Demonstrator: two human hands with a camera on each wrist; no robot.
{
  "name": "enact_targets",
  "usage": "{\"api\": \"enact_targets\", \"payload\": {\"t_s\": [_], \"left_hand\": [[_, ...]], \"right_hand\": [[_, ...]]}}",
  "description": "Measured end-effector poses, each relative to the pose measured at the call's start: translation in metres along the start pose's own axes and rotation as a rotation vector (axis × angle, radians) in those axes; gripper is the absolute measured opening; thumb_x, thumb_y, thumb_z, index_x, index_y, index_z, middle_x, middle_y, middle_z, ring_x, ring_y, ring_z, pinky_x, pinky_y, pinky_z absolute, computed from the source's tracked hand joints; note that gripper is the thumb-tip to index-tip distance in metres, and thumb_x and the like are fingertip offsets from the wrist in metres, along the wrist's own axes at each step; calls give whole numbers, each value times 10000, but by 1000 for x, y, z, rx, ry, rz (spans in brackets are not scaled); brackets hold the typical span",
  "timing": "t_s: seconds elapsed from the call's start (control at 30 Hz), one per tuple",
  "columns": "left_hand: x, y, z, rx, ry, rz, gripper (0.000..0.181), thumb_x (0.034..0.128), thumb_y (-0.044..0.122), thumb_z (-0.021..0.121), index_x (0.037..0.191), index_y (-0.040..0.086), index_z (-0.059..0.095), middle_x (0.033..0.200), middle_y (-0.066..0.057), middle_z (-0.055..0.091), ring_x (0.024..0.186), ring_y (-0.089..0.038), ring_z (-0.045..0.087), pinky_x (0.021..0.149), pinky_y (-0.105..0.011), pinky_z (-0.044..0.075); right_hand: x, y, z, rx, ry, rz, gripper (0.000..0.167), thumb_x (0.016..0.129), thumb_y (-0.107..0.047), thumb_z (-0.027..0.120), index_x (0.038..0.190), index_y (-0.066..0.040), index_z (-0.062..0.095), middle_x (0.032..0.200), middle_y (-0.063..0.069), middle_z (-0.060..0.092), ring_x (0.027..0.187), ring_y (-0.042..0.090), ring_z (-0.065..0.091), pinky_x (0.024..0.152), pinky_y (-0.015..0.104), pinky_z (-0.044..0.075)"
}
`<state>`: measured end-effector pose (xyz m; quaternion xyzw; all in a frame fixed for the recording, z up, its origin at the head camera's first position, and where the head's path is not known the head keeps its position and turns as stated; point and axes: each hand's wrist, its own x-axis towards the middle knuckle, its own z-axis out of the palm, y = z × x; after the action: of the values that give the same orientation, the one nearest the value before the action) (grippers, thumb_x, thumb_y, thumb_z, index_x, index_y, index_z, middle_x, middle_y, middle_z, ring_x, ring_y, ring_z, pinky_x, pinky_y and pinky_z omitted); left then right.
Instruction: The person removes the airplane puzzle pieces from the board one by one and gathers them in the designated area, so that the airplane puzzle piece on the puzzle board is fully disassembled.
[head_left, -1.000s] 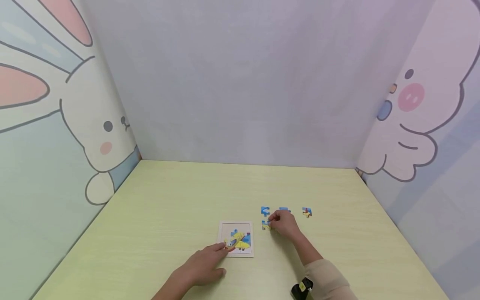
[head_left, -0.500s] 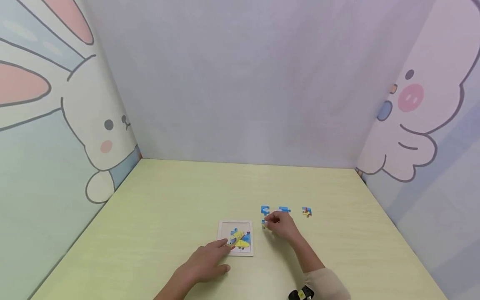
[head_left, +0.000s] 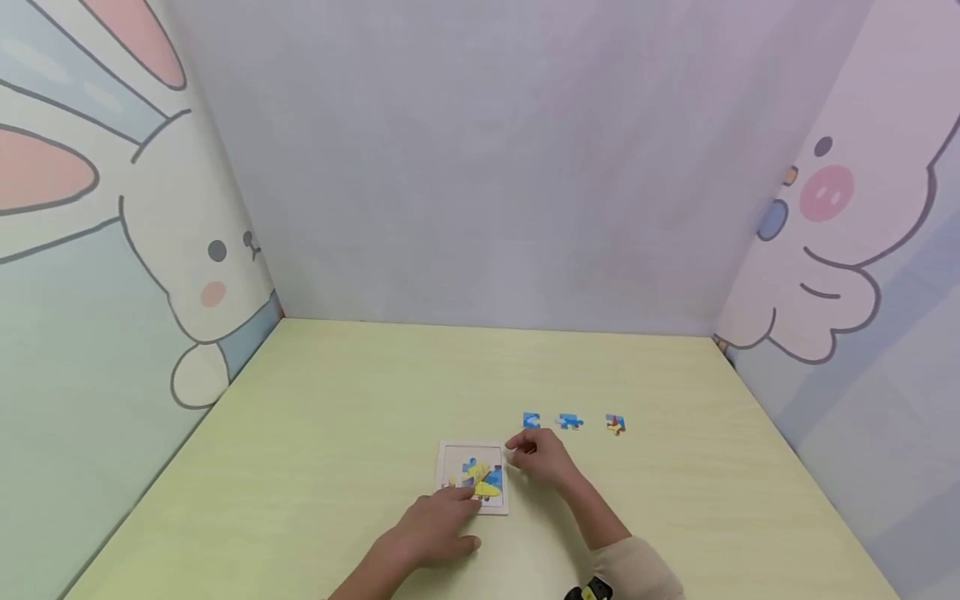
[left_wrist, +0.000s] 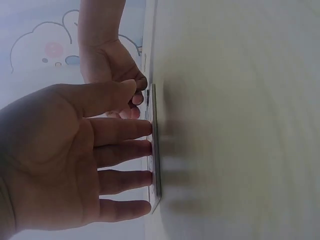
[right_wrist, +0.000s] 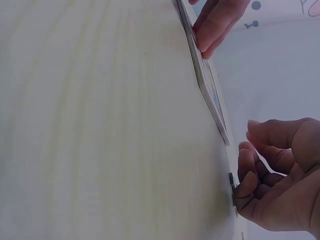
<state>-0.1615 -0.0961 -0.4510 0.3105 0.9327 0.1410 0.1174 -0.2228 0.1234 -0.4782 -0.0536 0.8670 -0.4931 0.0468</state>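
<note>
Pale square wooden tray [head_left: 441, 462] holds a part-assembled yellow-and-blue aeroplane puzzle [head_left: 489, 490]; left hand [head_left: 438, 527] rests straight fingers there. Right hand [head_left: 545, 457] curled beside tray; cannot tell whether grasping. Three blue-printed jigsaw pieces [head_left: 568, 421] lie on pale-yellow table [head_left: 360, 400], grey wall [head_left: 480, 167] behind.

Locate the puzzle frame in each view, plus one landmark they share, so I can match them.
Head: the puzzle frame lies in the lower middle, seen from above.
Left wrist: the puzzle frame is a thin upright strip near the centre, almost edge-on.
Right wrist: the puzzle frame slants from the top edge down rightward.
Shared landmark: the left hand, its fingers reaching onto it.
</note>
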Motion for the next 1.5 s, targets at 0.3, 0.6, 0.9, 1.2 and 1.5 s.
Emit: {"api": "enact_targets", "payload": {"t_s": [0.3,0.6,0.9,1.2,1.5], "left_hand": [[0,-3,1,-31,-30,-3,463,886,339,707,1275,91,671,1394,-88,579,1295,-371,512,931,-552,500],[-1,-3,1,-44,-43,0,470,896,327,703,1296,84,657,1409,-98,569,1308,-378,500,934,-577,489],[0,-5,2,-46,-42,11,467,904,331,696,1297,82,659,1406,-102,571,1309,-379,499,923,-568,499],[0,-6,1,-28,-31,19,458,898,329,701,1277,74,668,1394,-107,578,1295,-365,513,913,-537,514],[0,-3,0,-33,-40,18,459,895,325,705,1276,72,672,1397,-104,576,1296,-375,508,905,-547,514]], "right_hand": [[8,-8,16,6,-128,-122,152,896,-4,700,1041,43,706,861,22,649,764,143,566,665,237,498],[14,-11,32,-56,-217,-120,182,863,1,733,1042,27,709,796,-11,603,726,125,525,645,233,462],[16,-14,36,-116,-209,-94,169,832,10,768,1000,23,750,779,-22,611,701,114,505,622,237,450],[14,-23,47,-276,-112,-33,137,820,-10,777,952,-37,756,735,-10,507,685,130,461,592,246,371],[11,-23,42,-192,-158,-46,172,838,25,759,961,-49,665,717,8,522,636,121,484,543,227,397]]}}
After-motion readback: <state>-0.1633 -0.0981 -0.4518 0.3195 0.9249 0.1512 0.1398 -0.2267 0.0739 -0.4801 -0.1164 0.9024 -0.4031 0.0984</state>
